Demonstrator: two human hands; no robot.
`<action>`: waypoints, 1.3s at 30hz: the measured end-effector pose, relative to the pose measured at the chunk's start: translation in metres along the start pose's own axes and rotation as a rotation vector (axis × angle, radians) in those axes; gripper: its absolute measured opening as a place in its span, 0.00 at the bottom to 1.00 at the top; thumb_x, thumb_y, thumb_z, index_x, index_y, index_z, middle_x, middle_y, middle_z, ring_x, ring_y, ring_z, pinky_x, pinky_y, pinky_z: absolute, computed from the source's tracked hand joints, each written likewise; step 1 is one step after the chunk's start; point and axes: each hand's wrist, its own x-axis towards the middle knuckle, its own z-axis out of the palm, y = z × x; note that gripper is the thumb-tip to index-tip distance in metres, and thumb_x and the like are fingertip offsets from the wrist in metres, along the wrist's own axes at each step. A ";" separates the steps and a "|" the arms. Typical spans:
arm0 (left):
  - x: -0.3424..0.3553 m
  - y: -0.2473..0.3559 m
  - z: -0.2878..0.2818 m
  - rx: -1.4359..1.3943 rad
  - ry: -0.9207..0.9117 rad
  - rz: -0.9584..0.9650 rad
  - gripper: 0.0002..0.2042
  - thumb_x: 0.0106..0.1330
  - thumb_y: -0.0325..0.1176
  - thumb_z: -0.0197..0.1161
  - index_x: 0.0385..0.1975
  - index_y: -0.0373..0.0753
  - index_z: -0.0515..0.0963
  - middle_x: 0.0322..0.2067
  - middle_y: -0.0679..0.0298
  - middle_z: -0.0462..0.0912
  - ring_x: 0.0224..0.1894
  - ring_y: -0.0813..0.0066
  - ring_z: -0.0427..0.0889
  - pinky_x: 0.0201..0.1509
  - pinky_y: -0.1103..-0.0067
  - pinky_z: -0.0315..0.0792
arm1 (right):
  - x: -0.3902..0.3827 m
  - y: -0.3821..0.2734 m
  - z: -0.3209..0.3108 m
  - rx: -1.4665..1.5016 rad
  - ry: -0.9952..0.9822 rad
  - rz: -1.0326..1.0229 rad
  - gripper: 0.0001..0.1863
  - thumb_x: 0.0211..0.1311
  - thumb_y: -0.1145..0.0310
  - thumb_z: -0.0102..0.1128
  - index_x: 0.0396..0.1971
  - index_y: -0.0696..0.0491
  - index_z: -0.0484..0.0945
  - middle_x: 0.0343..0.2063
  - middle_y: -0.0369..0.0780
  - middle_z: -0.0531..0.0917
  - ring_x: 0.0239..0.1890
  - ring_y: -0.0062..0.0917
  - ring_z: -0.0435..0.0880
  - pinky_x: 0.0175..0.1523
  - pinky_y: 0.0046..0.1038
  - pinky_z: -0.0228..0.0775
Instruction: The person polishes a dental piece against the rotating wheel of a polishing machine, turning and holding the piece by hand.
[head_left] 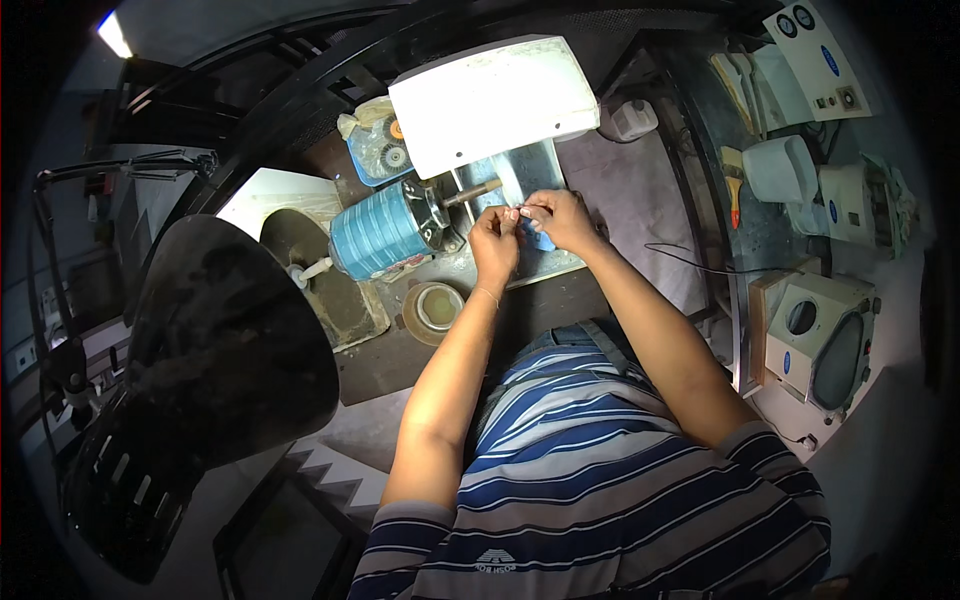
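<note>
My left hand (494,238) and my right hand (562,218) meet over a metal tray (545,262), their fingertips closed round a small pale object (514,214) too small to name. Just behind them the metal shaft (470,194) of a blue motor (385,232) points toward a white hood (490,100) above the tray. The motor stands at the left of my hands.
A black lamp (225,340) fills the lower left. A sink (362,315), a bowl (438,305) and a blue box of wheels (370,165) surround the motor. At right are a brush (733,200), a white container (775,165) and boxy machines (800,320).
</note>
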 end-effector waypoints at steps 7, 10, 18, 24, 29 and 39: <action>-0.036 0.040 -0.025 0.006 0.105 0.196 0.04 0.66 0.25 0.59 0.33 0.31 0.76 0.24 0.63 0.79 0.24 0.79 0.77 0.29 0.82 0.72 | -0.029 -0.026 -0.023 -0.192 -0.180 -0.081 0.20 0.57 0.65 0.67 0.44 0.63 0.77 0.37 0.44 0.84 0.37 0.23 0.84 0.43 0.22 0.75; -0.056 0.070 -0.045 0.171 0.095 0.458 0.03 0.63 0.23 0.60 0.33 0.31 0.77 0.26 0.58 0.80 0.25 0.73 0.79 0.32 0.79 0.73 | -0.058 -0.069 -0.078 0.439 -0.577 0.146 0.19 0.58 0.63 0.65 0.43 0.63 0.78 0.39 0.47 0.84 0.38 0.31 0.84 0.44 0.29 0.76; -0.082 0.116 -0.062 0.028 0.117 0.733 0.07 0.58 0.15 0.60 0.35 0.27 0.76 0.33 0.50 0.82 0.36 0.60 0.83 0.44 0.75 0.75 | -0.072 -0.011 -0.123 -0.530 0.171 -0.203 0.10 0.54 0.66 0.67 0.30 0.58 0.81 0.38 0.46 0.83 0.45 0.35 0.81 0.53 0.31 0.69; -0.091 0.110 -0.063 -0.060 0.110 0.737 0.07 0.60 0.15 0.60 0.38 0.26 0.76 0.35 0.50 0.82 0.38 0.60 0.84 0.45 0.74 0.77 | -0.087 -0.088 -0.077 -0.345 0.128 -0.391 0.10 0.52 0.70 0.68 0.32 0.58 0.80 0.38 0.44 0.83 0.45 0.33 0.81 0.52 0.29 0.69; -0.094 0.112 -0.064 -0.080 0.080 0.675 0.07 0.61 0.16 0.60 0.39 0.26 0.76 0.35 0.50 0.82 0.39 0.61 0.84 0.44 0.75 0.77 | -0.102 -0.137 -0.052 -0.252 -0.003 -0.525 0.10 0.53 0.72 0.67 0.34 0.60 0.80 0.37 0.45 0.83 0.42 0.31 0.82 0.49 0.28 0.70; -0.091 0.112 -0.059 -0.080 0.079 0.642 0.07 0.61 0.17 0.61 0.38 0.26 0.77 0.35 0.50 0.83 0.38 0.64 0.84 0.44 0.77 0.77 | -0.113 -0.176 -0.031 -0.275 -0.088 -0.661 0.17 0.51 0.66 0.70 0.38 0.59 0.79 0.35 0.45 0.83 0.38 0.36 0.82 0.45 0.30 0.73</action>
